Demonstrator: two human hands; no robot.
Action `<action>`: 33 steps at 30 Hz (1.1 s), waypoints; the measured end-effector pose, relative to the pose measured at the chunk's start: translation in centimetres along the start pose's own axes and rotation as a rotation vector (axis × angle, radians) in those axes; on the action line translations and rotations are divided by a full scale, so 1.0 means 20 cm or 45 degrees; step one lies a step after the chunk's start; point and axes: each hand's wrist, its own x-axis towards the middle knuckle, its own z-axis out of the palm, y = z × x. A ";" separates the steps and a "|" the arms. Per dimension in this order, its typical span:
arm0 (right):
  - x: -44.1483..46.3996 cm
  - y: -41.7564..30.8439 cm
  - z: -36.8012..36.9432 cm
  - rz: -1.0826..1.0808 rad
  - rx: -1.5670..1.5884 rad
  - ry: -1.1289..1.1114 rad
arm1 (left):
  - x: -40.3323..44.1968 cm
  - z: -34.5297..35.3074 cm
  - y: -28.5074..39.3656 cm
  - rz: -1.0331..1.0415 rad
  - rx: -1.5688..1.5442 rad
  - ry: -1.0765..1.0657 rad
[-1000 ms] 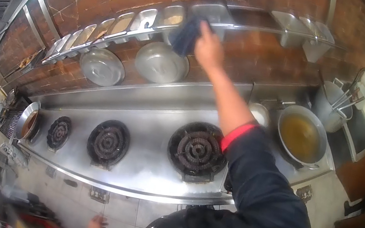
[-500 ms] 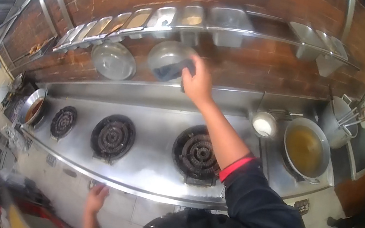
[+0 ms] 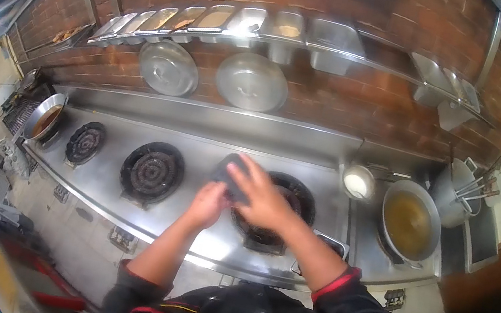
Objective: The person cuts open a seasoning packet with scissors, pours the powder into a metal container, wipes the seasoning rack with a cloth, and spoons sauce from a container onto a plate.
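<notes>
A dark grey folded cloth [image 3: 231, 177] is held over the steel stove top [image 3: 197, 229], between two burners. My right hand [image 3: 263, 198] grips its right side, with the fingers stretched over the top. My left hand [image 3: 208, 204] is closed on its lower edge, the fingertips partly hidden. Just beneath my right hand lies the right-hand burner [image 3: 290, 190], partly covered by hand and forearm. The middle burner [image 3: 152, 173] is to the left of my hands.
Two round metal lids [image 3: 252, 82] hang on the brick wall under a rack of steel pans [image 3: 336, 37]. At the right stand a wok of yellowish liquid [image 3: 411, 224], a small bowl of white stuff [image 3: 358, 183] and a tool pot [image 3: 454, 192]. Another wok [image 3: 45, 117] sits far left.
My right hand has come down from beside the wall lid with the cloth, to above the stove. My left hand has risen from the front edge and taken hold of the cloth.
</notes>
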 end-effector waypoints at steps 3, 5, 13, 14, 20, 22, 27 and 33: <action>0.00 0.19 -0.18 0.299 0.385 0.092 | -0.11 0.20 0.14 0.090 0.322 -0.378; 0.07 0.30 -0.35 0.341 0.250 0.486 | -0.14 0.23 0.17 0.261 0.532 -0.524; 0.70 0.60 -0.87 0.393 -0.554 1.622 | -0.21 -0.14 0.11 -0.028 0.884 -0.292; 0.77 0.59 -0.78 0.429 -0.600 1.436 | -0.20 -0.17 0.11 -0.026 0.889 -0.291; 1.04 0.66 -0.31 0.188 -0.530 1.216 | -0.24 -0.79 -0.06 -0.180 1.060 0.250; 0.94 0.72 -0.45 0.260 -0.580 1.237 | -0.54 -1.11 -0.14 -0.207 1.050 0.500; 0.91 0.80 -0.60 0.416 -0.854 1.603 | -1.22 -1.51 -0.36 -0.486 0.693 0.917; 0.97 0.73 -0.43 0.103 -0.709 1.206 | -1.25 -1.59 -0.43 -0.504 0.668 0.837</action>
